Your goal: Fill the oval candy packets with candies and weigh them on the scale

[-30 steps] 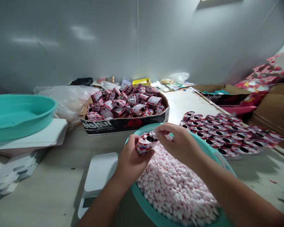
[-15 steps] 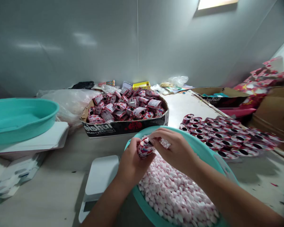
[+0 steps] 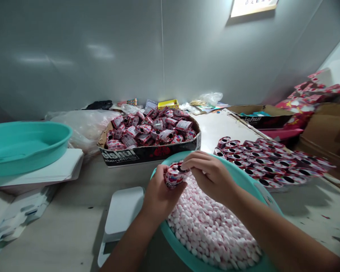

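Observation:
My left hand is closed round a small red and pink printed container, held over a teal basin heaped with small pink and white candies. My right hand curls over the container's open top, thumb and fingers pinched at its rim; what they pinch is too small to make out. Both hands hover just above the far edge of the candy heap.
A cardboard tray piled with several filled containers sits behind the basin. Rows of open empty containers lie at the right. A white scale, a second teal basin on white boards, plastic bags and cardboard boxes surround them.
My right hand's fingers have closed in on the container's mouth, and candies seen at its top a second ago no longer show. Both hands have dropped slightly.

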The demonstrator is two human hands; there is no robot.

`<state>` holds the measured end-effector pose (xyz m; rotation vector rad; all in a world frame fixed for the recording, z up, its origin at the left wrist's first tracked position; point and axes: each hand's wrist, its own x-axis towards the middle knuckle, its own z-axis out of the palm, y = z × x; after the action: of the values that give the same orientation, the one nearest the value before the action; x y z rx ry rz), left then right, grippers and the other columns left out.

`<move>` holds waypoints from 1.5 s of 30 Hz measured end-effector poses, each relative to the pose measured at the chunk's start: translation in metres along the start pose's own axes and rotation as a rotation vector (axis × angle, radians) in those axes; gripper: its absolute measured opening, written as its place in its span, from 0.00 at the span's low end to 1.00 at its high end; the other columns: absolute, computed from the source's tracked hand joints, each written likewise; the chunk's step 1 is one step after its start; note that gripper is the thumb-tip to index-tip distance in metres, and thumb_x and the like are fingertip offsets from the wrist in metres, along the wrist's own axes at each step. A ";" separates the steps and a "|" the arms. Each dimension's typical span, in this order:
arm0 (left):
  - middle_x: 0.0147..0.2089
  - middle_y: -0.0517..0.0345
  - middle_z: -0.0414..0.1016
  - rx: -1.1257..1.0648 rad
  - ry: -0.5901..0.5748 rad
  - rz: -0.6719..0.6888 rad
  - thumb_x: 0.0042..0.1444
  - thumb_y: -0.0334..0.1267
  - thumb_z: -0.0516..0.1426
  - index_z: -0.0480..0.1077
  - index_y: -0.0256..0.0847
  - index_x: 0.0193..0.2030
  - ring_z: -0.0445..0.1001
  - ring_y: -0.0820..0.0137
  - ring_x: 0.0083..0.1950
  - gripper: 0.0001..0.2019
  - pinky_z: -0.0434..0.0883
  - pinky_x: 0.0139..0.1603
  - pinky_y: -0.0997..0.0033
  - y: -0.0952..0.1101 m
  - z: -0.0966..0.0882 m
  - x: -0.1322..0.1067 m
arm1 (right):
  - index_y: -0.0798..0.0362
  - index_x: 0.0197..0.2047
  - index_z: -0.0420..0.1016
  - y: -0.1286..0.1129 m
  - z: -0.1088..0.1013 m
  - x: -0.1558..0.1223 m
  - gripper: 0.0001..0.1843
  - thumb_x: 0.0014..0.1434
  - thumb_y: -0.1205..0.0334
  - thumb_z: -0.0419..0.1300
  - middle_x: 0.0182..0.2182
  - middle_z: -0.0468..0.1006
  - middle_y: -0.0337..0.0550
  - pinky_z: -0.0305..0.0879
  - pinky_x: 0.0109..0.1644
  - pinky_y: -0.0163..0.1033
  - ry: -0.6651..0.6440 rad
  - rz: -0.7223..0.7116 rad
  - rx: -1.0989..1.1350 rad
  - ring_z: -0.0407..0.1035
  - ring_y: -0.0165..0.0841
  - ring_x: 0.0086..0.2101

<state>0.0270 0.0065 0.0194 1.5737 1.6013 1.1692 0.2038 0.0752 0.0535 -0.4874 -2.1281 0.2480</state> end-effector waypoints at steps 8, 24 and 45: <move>0.42 0.59 0.77 0.030 0.025 -0.033 0.55 0.47 0.66 0.65 0.44 0.49 0.75 0.62 0.42 0.20 0.67 0.39 0.67 -0.003 0.003 0.002 | 0.49 0.49 0.79 -0.001 0.002 -0.004 0.21 0.65 0.77 0.49 0.52 0.77 0.45 0.72 0.54 0.38 -0.035 0.010 -0.073 0.73 0.32 0.52; 0.48 0.56 0.77 -0.152 0.031 0.071 0.55 0.45 0.68 0.66 0.43 0.47 0.77 0.63 0.47 0.19 0.71 0.47 0.65 -0.006 0.004 0.001 | 0.50 0.45 0.75 0.018 0.000 -0.002 0.14 0.62 0.71 0.51 0.44 0.79 0.42 0.70 0.51 0.37 0.223 0.299 0.122 0.75 0.31 0.45; 0.48 0.48 0.83 -0.128 0.270 -0.139 0.48 0.51 0.73 0.69 0.40 0.48 0.83 0.57 0.49 0.27 0.79 0.50 0.62 -0.054 -0.098 -0.027 | 0.50 0.53 0.80 0.039 0.007 -0.025 0.17 0.63 0.63 0.57 0.50 0.80 0.51 0.74 0.41 0.37 -0.775 0.400 -0.220 0.78 0.35 0.39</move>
<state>-0.0805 -0.0323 0.0097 1.2441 1.7354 1.4238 0.2203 0.0993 0.0170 -1.0845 -2.8071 0.4905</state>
